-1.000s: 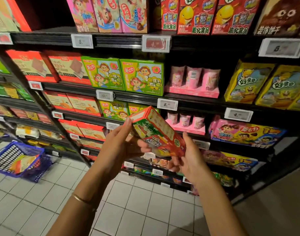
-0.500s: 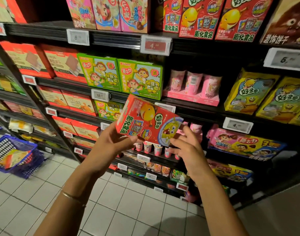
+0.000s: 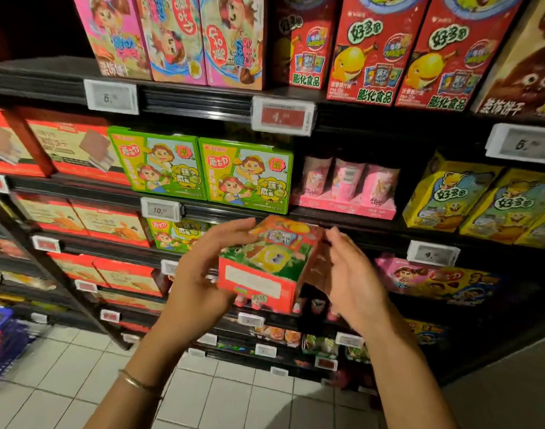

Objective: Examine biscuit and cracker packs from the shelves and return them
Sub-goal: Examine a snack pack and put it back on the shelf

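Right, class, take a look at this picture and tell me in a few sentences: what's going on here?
A person stands at shop shelves stacked with snack boxes and holds a red box out in front, between both hands. The left hand grips its left side, and the right hand lies with relaxed fingers against its right side. The box is tilted, one end towards the camera, and is not yet back on a shelf. Similar red boxes stand on the top shelf.

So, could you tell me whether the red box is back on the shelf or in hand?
In hand: the left hand grips the red box in front of the shelves, right hand open beside it.
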The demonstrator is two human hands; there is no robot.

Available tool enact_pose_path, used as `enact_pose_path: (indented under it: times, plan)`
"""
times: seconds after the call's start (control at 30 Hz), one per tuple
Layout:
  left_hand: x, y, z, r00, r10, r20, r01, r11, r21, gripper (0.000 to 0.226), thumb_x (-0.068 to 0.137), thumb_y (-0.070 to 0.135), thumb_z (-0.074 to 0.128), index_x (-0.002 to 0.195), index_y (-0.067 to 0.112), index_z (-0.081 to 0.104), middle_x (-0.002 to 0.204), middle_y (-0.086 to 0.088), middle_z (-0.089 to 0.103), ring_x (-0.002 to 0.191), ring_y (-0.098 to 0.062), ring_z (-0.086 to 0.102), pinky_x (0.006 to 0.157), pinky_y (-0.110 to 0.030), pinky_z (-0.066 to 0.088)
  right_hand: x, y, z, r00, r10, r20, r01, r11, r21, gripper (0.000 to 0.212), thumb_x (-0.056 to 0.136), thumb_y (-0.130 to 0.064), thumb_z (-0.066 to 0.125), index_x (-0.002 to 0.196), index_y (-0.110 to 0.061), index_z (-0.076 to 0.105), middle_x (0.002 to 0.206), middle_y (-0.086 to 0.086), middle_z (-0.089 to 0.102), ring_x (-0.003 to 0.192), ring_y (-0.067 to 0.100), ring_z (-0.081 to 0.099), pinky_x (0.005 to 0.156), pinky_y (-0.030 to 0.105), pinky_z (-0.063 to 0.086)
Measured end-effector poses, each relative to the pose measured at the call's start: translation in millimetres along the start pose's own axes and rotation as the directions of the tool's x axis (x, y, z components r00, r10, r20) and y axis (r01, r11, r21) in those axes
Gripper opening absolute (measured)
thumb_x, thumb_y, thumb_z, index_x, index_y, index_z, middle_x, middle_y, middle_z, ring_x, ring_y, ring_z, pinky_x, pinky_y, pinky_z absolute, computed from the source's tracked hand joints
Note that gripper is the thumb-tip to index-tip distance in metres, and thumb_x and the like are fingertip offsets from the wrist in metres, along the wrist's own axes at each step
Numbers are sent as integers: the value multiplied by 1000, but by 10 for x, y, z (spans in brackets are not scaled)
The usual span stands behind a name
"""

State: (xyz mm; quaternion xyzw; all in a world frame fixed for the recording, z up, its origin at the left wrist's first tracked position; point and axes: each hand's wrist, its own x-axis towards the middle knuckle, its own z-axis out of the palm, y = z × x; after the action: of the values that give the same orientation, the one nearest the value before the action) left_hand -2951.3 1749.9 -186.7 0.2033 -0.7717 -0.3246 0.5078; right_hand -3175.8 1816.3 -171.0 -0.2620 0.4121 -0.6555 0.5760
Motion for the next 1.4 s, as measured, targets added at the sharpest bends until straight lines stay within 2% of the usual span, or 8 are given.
enact_pose_path:
  times: [0.2,0.33,0.47,0.63,0.77,0.9,1.03,1.4]
  plan:
    - [599,11,-406,938,343,47,-343,901,265,74,70,-23,58,133,15,64,147,-19,53,136,-22,56,105,-34,50,162,-585,542,922,-380,76,387,906,-173,41,75,-3,72,113,-15,60,106,7,75,97,19,72,74,30,60]
    - [1039,96,-674,929,364,70,-369,925,89,75,75,-29,43,132,12,69,143,-8,62,134,-22,60,108,-29,47,262,-1076,912,778,-603,179,629,747,-216,45,79,5,70,118,-18,60,110,5,72,106,20,69,84,31,58]
    - [1477,233,-757,978,198,65,-187,972,-145,48,98,8,64,143,21,56,141,7,65,126,-13,65,102,-26,51,326,-1432,1291,630,-745,218,766,549,-335,48,78,5,74,115,-21,61,117,9,66,111,25,68,95,38,56]
    - [1895,472,-596,938,346,30,-327,851,411,113,75,71,74,159,7,35,152,-14,41,145,-26,41,120,-39,37,416,-1521,1688,448,-878,168,804,314,-504,49,77,4,84,115,-15,59,117,3,64,101,9,69,81,24,58]
    - [2119,555,-427,927,369,64,-364,850,380,105,77,41,88,158,6,32,148,-8,42,139,-25,44,118,-37,39,439,-1533,1766,277,-923,267,767,45,-640,46,78,-20,88,116,-22,62,122,9,60,112,16,64,80,42,61]
    - [2278,477,-425,936,345,65,-344,938,-32,73,76,4,68,141,14,36,126,16,50,117,-7,54,101,-31,48,472,-1640,1649,288,-886,363,790,7,-613,55,85,-32,79,134,-24,55,137,10,54,130,21,55,96,53,55]
    - [2406,448,-480,902,354,245,-346,935,-75,77,77,-6,65,145,19,40,137,-9,53,130,-25,53,111,-52,45,473,-1802,1478,327,-810,486,754,-86,-651,66,87,-38,80,144,-24,52,141,4,53,134,23,53,109,49,47]
    - [2869,461,-953,949,262,173,-281,462,841,94,79,75,62,158,30,37,159,-8,39,151,-37,28,123,-72,8,754,-1825,1460,248,-894,372,588,-166,-791,49,90,-38,77,132,-19,61,128,1,45,118,6,54,94,7,43]
